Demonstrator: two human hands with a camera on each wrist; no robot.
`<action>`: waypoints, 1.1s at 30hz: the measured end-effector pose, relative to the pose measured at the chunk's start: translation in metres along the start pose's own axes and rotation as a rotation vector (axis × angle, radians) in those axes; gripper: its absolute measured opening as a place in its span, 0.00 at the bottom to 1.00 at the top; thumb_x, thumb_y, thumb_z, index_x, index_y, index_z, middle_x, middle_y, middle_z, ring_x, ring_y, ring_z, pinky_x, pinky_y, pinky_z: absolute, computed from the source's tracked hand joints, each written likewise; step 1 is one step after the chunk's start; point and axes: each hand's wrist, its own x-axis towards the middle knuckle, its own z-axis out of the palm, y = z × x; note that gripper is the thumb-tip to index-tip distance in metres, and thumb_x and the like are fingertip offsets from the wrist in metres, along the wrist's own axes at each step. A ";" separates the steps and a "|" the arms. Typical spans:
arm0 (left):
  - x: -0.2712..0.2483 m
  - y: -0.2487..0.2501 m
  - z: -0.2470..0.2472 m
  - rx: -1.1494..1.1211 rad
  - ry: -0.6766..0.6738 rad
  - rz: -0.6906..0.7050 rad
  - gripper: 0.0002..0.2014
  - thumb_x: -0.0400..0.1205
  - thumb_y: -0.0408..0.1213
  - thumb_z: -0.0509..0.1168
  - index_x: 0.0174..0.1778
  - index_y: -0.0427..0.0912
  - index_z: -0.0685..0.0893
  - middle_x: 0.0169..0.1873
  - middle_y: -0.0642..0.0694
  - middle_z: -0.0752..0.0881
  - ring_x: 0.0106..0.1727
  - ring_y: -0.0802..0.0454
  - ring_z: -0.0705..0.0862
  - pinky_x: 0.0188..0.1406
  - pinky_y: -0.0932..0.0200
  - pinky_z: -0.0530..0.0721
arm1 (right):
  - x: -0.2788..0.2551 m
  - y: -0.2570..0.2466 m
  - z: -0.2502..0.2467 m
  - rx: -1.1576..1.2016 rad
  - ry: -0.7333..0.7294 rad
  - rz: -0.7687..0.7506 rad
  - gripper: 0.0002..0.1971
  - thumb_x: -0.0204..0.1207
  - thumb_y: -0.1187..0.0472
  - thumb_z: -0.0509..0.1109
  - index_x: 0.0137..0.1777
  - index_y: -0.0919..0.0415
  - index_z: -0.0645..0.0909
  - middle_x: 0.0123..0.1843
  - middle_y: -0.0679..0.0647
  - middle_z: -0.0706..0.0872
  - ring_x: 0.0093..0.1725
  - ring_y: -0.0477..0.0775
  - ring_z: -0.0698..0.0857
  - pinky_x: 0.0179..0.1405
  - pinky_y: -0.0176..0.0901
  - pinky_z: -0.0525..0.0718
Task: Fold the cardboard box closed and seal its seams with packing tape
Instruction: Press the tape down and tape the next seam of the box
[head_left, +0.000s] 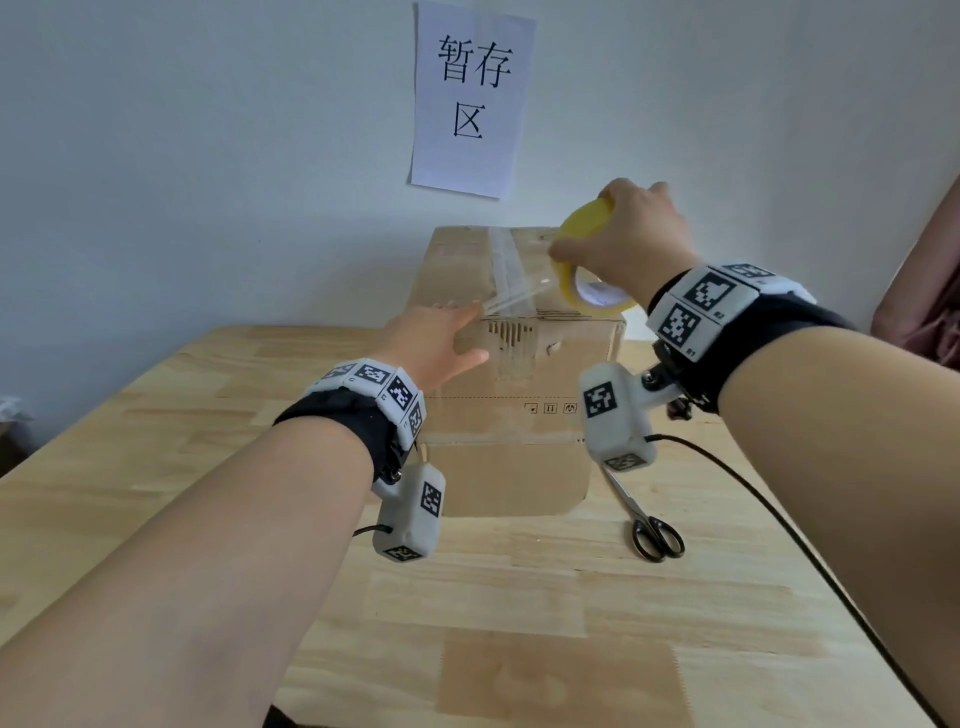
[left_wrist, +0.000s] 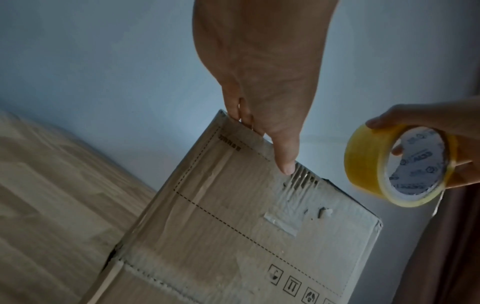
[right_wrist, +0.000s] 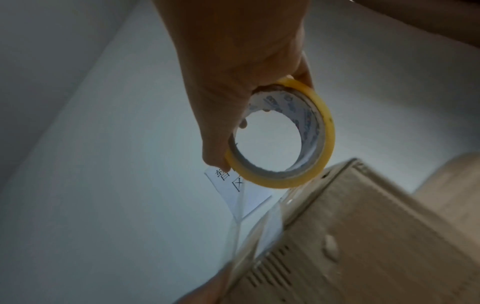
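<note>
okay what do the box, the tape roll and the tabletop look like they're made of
Box: corrugated cardboard, matte brown; flutes show where its face is torn.
Tape roll: glossy yellowish clear plastic film, apparently on a printed paper core.
Tabletop: light wood in jointed strips, satin finish; possibly veneer.

- Cardboard box (head_left: 519, 374): stands closed on the wooden tabletop (head_left: 208, 441), against the wall.
- Clear tape strip (head_left: 511, 270): runs along the top centre seam to the near edge.
- Right hand (head_left: 631, 239): grips the yellow tape roll (head_left: 582, 260) above the box's near right top; tape stretches from roll to seam.
- Left hand (head_left: 434, 345): fingers extended, touching the tape at the near top edge.
- Scissors (head_left: 644, 514): lie on the tabletop, right of the box.
- Paper sign (head_left: 472, 98): fixed to the wall, above the box.
</note>
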 end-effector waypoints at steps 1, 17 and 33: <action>0.001 0.002 0.000 0.031 -0.009 0.004 0.31 0.83 0.57 0.58 0.81 0.56 0.58 0.81 0.46 0.62 0.80 0.45 0.64 0.72 0.43 0.72 | -0.001 0.005 0.001 -0.025 -0.008 0.009 0.36 0.62 0.35 0.73 0.68 0.53 0.72 0.62 0.57 0.71 0.56 0.65 0.78 0.54 0.58 0.82; 0.018 0.036 0.004 0.276 -0.096 -0.046 0.37 0.75 0.68 0.58 0.79 0.62 0.54 0.65 0.35 0.78 0.67 0.33 0.75 0.55 0.39 0.82 | -0.020 0.026 0.034 0.122 0.120 -0.015 0.46 0.63 0.30 0.71 0.78 0.47 0.59 0.71 0.58 0.66 0.67 0.65 0.71 0.50 0.50 0.73; 0.015 0.031 0.013 0.117 0.020 0.144 0.35 0.81 0.53 0.62 0.81 0.44 0.58 0.82 0.43 0.59 0.82 0.46 0.56 0.81 0.45 0.56 | -0.034 0.035 0.057 0.736 0.113 0.159 0.57 0.64 0.40 0.78 0.82 0.49 0.42 0.77 0.59 0.63 0.76 0.53 0.62 0.60 0.39 0.64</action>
